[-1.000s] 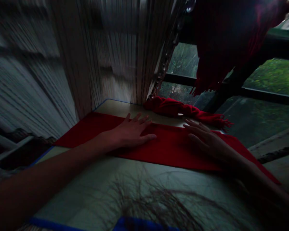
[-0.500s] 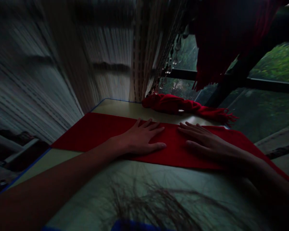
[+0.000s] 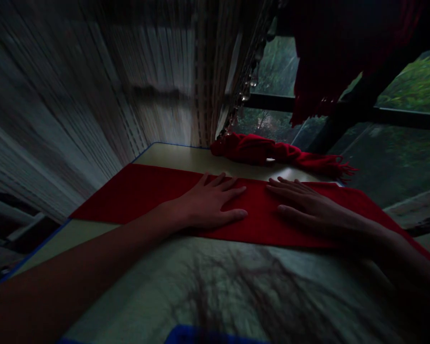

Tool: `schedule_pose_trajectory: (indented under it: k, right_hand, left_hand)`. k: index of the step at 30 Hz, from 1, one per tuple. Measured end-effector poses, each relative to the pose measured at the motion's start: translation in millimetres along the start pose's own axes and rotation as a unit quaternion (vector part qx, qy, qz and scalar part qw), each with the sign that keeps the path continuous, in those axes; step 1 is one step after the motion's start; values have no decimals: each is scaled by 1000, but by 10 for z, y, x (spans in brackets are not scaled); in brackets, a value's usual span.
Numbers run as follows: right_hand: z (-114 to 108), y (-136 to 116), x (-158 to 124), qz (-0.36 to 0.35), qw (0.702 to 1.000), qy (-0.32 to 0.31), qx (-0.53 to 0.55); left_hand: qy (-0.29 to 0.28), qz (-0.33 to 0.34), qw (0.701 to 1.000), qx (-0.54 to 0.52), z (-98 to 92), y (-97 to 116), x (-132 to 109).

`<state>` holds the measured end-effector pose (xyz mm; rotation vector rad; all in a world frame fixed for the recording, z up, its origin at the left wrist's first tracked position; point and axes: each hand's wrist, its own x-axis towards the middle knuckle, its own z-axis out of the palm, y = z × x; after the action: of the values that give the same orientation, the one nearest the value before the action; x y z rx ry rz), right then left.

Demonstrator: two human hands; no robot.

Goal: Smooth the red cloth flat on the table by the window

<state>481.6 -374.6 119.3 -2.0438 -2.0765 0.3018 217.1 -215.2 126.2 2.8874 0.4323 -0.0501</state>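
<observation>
A long red cloth [image 3: 260, 210], looking like a folded scarf, lies flat across the pale table [image 3: 139, 260]. My left hand [image 3: 211, 203] rests on it with palm down and fingers spread. To the right, my right hand [image 3: 304, 203] also lies flat on the cloth, its fingers stretched out and slightly apart. Neither hand grips anything. Behind them, a bunched red scarf [image 3: 272, 152] with a fringed right end lies along the table's far edge.
A string curtain [image 3: 161, 86] hangs behind the table on the left, with glassy beads [image 3: 252, 82] along its side. Another red fringed cloth [image 3: 318, 71] hangs before the window [image 3: 408, 91]. Blurred strands of hair [image 3: 236, 296] cross the near foreground.
The camera view has shifted slightly, so the scene sits a little higher. Both hands stay flat on the red cloth in about the same places.
</observation>
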Motion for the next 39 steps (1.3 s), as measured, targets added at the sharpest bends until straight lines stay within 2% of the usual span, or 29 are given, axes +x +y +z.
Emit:
schedule_pose_trajectory:
  k: [11, 18, 26, 32, 39]
  right_hand:
    - [49, 97, -3, -7, 1000, 13, -4]
    - [16, 50, -26, 6, 1000, 3, -5]
    - [36, 1, -43, -15, 999, 36, -14]
    - [7, -144, -51, -17, 1000, 25, -2]
    - [32, -128, -35, -10, 999, 21, 27]
  left_hand:
    - [4, -12, 1000, 0, 4, 31, -37]
    - [12, -10, 1000, -7, 12, 37, -48]
    - [24, -2, 1000, -7, 40, 16, -36]
    - [23, -10, 1000, -1, 29, 35, -36]
    - [18, -9, 1000, -3, 29, 34, -35]
